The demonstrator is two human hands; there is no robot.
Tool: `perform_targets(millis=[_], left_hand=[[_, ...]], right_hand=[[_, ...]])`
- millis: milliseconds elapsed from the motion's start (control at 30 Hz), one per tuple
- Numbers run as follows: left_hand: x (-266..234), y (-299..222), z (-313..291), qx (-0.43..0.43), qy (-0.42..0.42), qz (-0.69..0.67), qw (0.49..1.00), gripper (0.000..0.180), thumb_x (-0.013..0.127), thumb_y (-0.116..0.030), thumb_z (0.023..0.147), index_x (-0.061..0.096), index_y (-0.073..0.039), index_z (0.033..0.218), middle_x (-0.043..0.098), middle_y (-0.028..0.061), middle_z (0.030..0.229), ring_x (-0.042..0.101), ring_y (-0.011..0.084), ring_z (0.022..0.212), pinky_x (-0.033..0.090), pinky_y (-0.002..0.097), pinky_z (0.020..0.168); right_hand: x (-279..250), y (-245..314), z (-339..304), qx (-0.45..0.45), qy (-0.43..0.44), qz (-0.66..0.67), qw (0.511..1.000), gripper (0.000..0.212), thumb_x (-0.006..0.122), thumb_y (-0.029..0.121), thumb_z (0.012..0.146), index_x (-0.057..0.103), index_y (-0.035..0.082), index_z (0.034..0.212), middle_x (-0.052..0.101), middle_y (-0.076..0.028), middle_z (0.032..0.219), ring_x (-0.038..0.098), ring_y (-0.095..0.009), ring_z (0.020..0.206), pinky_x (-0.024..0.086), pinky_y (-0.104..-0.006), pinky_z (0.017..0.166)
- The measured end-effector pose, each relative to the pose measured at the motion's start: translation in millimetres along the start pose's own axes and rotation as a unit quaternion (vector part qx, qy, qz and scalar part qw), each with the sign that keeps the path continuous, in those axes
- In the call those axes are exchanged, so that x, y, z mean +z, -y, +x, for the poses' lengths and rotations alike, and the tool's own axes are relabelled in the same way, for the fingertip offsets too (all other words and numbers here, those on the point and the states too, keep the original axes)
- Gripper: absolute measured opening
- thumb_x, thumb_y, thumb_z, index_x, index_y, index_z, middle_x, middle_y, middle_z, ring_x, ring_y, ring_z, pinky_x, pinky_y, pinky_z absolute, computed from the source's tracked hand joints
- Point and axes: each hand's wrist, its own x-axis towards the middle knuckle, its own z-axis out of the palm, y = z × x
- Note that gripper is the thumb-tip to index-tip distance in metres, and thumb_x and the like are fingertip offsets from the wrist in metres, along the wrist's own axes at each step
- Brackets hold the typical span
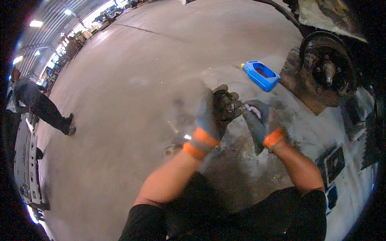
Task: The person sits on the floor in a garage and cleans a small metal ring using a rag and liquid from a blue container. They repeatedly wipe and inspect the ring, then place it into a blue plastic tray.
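My left hand (206, 114), in a grey glove with an orange cuff, is closed around a dark, greasy, round metal part (224, 106). A shiny ring shows on that part's right side, and gloved fingertips curl over its far edge. Close on the right, my right hand (262, 122), gloved the same way, pinches a small pale whitish-purple piece (253, 110). Its tip is at the edge of the round part; whether it is a rag or a tool I cannot make out. Motion blurs the left wrist.
A blue cut-open jug (263, 76) with reddish contents lies ahead on the stained floor (136, 88). At right stands a wheel spindle (329, 71) inside a dark round brake assembly (307, 52). A round metal piece (171, 151) rests left of my knees. A person (42, 100) stands far left.
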Motion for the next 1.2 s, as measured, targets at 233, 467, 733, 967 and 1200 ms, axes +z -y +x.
perform_targets(millis=[233, 467, 733, 967, 1200], left_hand=[[44, 68, -41, 0.079, -0.026, 0.135, 0.987, 0.044, 0.048, -0.049, 0.100, 0.059, -0.014, 0.125, 0.068, 0.0070, 0.096, 0.060, 0.0150, 0.072, 0.042, 0.0283, 0.053], [71, 126, -73, 0.119, -0.085, 0.279, 0.949, 0.051, 0.049, -0.049, 0.101, 0.053, -0.012, 0.136, 0.067, 0.0057, 0.104, 0.058, 0.0107, 0.074, 0.039, 0.0241, 0.052], [57, 101, 22, 0.162, 0.044, 0.155, 0.973, 0.060, 0.052, -0.050, 0.101, 0.047, -0.005, 0.139, 0.066, 0.0114, 0.117, 0.064, 0.0194, 0.105, 0.052, 0.0290, 0.082], [44, 92, 11, 0.234, 0.057, 0.310, 0.920, 0.065, 0.054, -0.050, 0.099, 0.044, -0.001, 0.142, 0.060, 0.0144, 0.129, 0.059, 0.0233, 0.119, 0.049, 0.0334, 0.096], [45, 86, 9, 0.222, 0.087, 0.195, 0.951, 0.068, 0.057, -0.049, 0.098, 0.043, 0.000, 0.144, 0.057, 0.0148, 0.134, 0.055, 0.0258, 0.126, 0.045, 0.0367, 0.104]], right_hand=[[-31, -43, -34, -0.111, -0.009, -0.006, 0.994, 0.031, 0.066, 0.027, 0.094, 0.065, 0.003, 0.113, 0.069, -0.013, 0.102, 0.066, -0.025, 0.096, 0.052, -0.0362, 0.086], [-81, -30, -105, -0.043, -0.042, -0.011, 0.998, 0.032, 0.067, 0.027, 0.094, 0.064, 0.002, 0.114, 0.069, -0.011, 0.099, 0.066, -0.022, 0.093, 0.053, -0.0351, 0.083], [-66, -45, 9, 0.011, -0.046, -0.030, 0.998, 0.030, 0.066, 0.024, 0.092, 0.066, 0.000, 0.111, 0.071, -0.013, 0.094, 0.068, -0.022, 0.087, 0.053, -0.0345, 0.079], [-45, -46, 7, -0.040, -0.114, -0.023, 0.992, 0.026, 0.068, 0.019, 0.091, 0.068, 0.000, 0.109, 0.072, -0.015, 0.094, 0.069, -0.023, 0.088, 0.054, -0.0346, 0.079], [-41, -37, 4, -0.130, -0.117, -0.064, 0.982, 0.025, 0.069, 0.016, 0.091, 0.068, 0.001, 0.111, 0.072, -0.015, 0.098, 0.069, -0.023, 0.088, 0.055, -0.0354, 0.078]])
